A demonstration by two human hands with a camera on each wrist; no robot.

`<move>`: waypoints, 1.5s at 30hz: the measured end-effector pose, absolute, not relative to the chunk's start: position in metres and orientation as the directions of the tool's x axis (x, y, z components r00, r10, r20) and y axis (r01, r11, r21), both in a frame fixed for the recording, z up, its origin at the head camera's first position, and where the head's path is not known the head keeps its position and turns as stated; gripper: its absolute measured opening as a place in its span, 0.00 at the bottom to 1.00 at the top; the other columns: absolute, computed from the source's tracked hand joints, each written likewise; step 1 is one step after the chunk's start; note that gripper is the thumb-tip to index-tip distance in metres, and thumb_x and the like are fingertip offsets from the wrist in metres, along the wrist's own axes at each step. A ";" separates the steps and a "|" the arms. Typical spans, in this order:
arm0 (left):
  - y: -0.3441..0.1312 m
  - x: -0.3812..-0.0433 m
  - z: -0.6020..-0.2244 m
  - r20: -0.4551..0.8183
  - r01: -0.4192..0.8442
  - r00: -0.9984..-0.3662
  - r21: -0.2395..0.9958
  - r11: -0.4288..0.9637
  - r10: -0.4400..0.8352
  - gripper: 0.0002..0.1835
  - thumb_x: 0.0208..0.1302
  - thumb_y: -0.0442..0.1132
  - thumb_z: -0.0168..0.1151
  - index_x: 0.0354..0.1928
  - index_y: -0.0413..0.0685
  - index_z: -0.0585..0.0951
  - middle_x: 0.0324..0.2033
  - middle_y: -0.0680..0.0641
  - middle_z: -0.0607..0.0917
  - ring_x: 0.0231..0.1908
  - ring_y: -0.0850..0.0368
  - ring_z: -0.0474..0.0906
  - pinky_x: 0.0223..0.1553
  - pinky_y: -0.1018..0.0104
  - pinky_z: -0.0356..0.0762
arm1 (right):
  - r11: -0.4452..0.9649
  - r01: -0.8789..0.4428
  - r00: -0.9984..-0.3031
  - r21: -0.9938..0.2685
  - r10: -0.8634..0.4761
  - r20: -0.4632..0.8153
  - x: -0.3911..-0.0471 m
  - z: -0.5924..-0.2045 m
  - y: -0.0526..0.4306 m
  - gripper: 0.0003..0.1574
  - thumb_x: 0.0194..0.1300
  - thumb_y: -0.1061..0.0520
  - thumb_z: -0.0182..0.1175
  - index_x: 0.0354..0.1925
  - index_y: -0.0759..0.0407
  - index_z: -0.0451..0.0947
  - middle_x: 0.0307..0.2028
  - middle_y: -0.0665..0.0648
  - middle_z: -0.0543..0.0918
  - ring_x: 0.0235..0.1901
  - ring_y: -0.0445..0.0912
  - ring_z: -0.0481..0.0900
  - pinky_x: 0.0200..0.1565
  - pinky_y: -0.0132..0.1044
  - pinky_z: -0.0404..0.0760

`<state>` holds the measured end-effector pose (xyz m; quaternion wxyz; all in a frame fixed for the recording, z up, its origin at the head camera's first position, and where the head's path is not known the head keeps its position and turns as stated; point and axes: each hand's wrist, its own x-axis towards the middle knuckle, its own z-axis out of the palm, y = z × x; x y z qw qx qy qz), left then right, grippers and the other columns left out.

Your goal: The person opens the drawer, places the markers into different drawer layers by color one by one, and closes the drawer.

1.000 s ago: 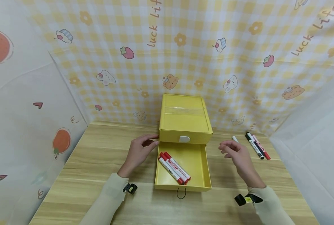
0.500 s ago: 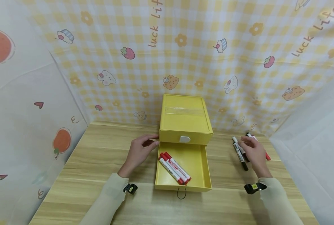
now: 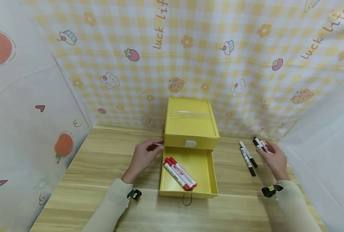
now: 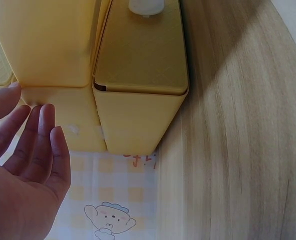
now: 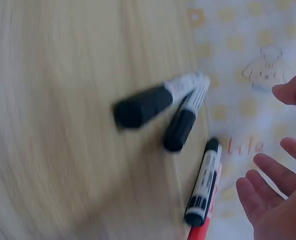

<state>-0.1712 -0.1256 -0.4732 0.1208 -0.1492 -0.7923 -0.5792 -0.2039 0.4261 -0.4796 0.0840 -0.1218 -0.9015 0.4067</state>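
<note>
My left hand (image 3: 143, 158) touches the left side of a yellow drawer box (image 3: 191, 116), its fingertips close to the front corner. In the left wrist view, its fingers (image 4: 42, 145) lie loosely against the box wall. The lower drawer (image 3: 205, 167) is pulled out and holds several red markers (image 3: 180, 174) along its left side. My right hand (image 3: 276, 161) hovers over a black marker (image 5: 205, 182) and a red marker (image 5: 199, 232) at the far right. Thumb and fingers are spread apart in the right wrist view, with nothing between them.
Two black-and-white markers (image 3: 248, 161) lie on the wooden table (image 3: 102, 161), between the box and my right hand. A checked cloth (image 3: 148, 64) hangs behind the table. A dark loop pull (image 3: 187, 200) hangs at the drawer front.
My right hand has moved right, from beside the drawer, past the two black markers, to the markers at the far right. The black pair now shows uncovered. My left hand stays at the box.
</note>
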 end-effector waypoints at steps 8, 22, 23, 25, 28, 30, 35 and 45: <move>-0.125 -0.172 -0.474 0.375 0.387 -0.922 0.877 0.285 0.098 0.15 0.74 0.35 0.75 0.59 0.41 0.90 0.53 0.43 0.92 0.46 0.49 0.91 0.49 0.56 0.91 | 0.698 0.201 -0.962 -0.687 0.275 -0.003 -0.201 -0.491 0.456 0.55 0.80 0.40 0.65 0.86 0.68 0.55 0.78 0.80 0.63 0.75 0.79 0.63 0.71 0.75 0.67; -0.126 -0.172 -0.474 0.381 0.390 -0.920 0.874 0.288 0.092 0.15 0.74 0.34 0.75 0.59 0.41 0.91 0.53 0.44 0.92 0.46 0.50 0.91 0.49 0.59 0.90 | 0.787 0.243 -0.958 -0.566 0.287 -0.012 -0.203 -0.505 0.487 0.42 0.85 0.46 0.56 0.77 0.78 0.64 0.71 0.81 0.72 0.68 0.77 0.71 0.67 0.68 0.71; -0.126 -0.172 -0.474 0.379 0.389 -0.921 0.875 0.289 0.092 0.15 0.74 0.34 0.75 0.59 0.41 0.90 0.53 0.44 0.92 0.46 0.50 0.91 0.49 0.59 0.90 | 0.791 0.238 -0.957 -0.563 0.290 0.003 -0.204 -0.506 0.488 0.40 0.85 0.47 0.55 0.76 0.78 0.65 0.70 0.81 0.74 0.66 0.76 0.74 0.64 0.63 0.74; -0.126 -0.172 -0.474 0.374 0.384 -0.923 0.877 0.289 0.091 0.15 0.74 0.34 0.75 0.59 0.41 0.90 0.54 0.44 0.92 0.46 0.50 0.91 0.49 0.59 0.90 | 0.795 0.239 -0.955 -0.558 0.298 0.015 -0.205 -0.508 0.489 0.37 0.86 0.49 0.53 0.74 0.78 0.67 0.68 0.80 0.76 0.64 0.74 0.77 0.58 0.57 0.76; -0.125 -0.171 -0.474 0.367 0.377 -0.926 0.879 0.291 0.092 0.15 0.74 0.35 0.75 0.59 0.41 0.90 0.54 0.44 0.92 0.46 0.50 0.91 0.49 0.59 0.90 | 0.812 0.229 -0.954 -0.537 0.297 0.044 -0.206 -0.510 0.489 0.34 0.85 0.52 0.53 0.73 0.78 0.69 0.66 0.79 0.79 0.62 0.73 0.80 0.53 0.51 0.76; -0.125 -0.171 -0.474 0.361 0.372 -0.928 0.881 0.292 0.092 0.15 0.74 0.35 0.75 0.59 0.41 0.90 0.54 0.44 0.92 0.47 0.50 0.91 0.49 0.59 0.90 | 0.820 0.220 -0.954 -0.529 0.295 0.060 -0.206 -0.510 0.488 0.31 0.84 0.55 0.53 0.72 0.78 0.70 0.65 0.79 0.80 0.61 0.73 0.80 0.55 0.55 0.77; -0.125 -0.172 -0.474 0.355 0.367 -0.930 0.881 0.299 0.095 0.15 0.74 0.35 0.75 0.60 0.41 0.90 0.54 0.44 0.92 0.47 0.50 0.91 0.49 0.62 0.90 | 0.839 0.189 -0.951 -0.510 0.285 0.117 -0.206 -0.512 0.486 0.26 0.80 0.61 0.54 0.68 0.77 0.74 0.61 0.78 0.83 0.57 0.72 0.83 0.58 0.62 0.76; -0.125 -0.173 -0.475 0.366 0.377 -0.926 0.876 0.300 0.094 0.15 0.74 0.34 0.75 0.59 0.41 0.90 0.53 0.44 0.92 0.46 0.50 0.91 0.49 0.59 0.90 | 0.827 0.214 -0.947 -0.520 0.307 0.099 -0.210 -0.516 0.491 0.26 0.78 0.58 0.61 0.65 0.76 0.77 0.56 0.75 0.86 0.37 0.41 0.82 0.52 0.52 0.76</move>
